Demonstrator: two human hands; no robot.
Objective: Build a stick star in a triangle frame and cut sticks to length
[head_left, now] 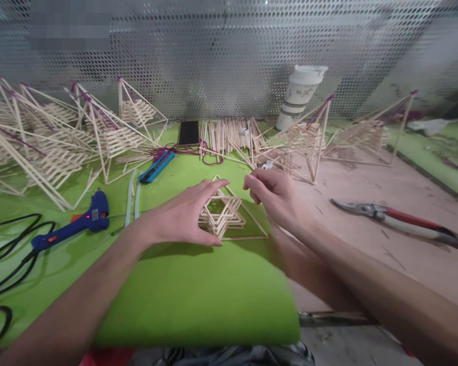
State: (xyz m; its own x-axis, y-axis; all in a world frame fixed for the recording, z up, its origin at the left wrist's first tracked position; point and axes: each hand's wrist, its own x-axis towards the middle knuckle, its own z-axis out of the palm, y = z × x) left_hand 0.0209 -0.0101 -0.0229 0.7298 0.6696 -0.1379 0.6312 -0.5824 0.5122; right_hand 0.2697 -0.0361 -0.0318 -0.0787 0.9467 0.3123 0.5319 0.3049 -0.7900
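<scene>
A small star-shaped lattice of stacked wooden sticks (223, 216) rests on the green sheet, with a triangle of sticks around its base. My left hand (188, 213) grips it from the left, thumb at the near side and fingers at the far side. Just right of the lattice and a little above it, my right hand (270, 190) is closed, its fingertips drawn together. Whether anything small is between those fingertips cannot be made out.
A blue glue gun (80, 221) with a black cord and a blue cutter (157, 166) lie left. Red-handled pruning shears (400, 219) lie right. Behind are loose sticks (229, 136), a phone (189, 132), purple string (186, 150), a white cup stack (301, 94) and several finished stick frames (114, 140).
</scene>
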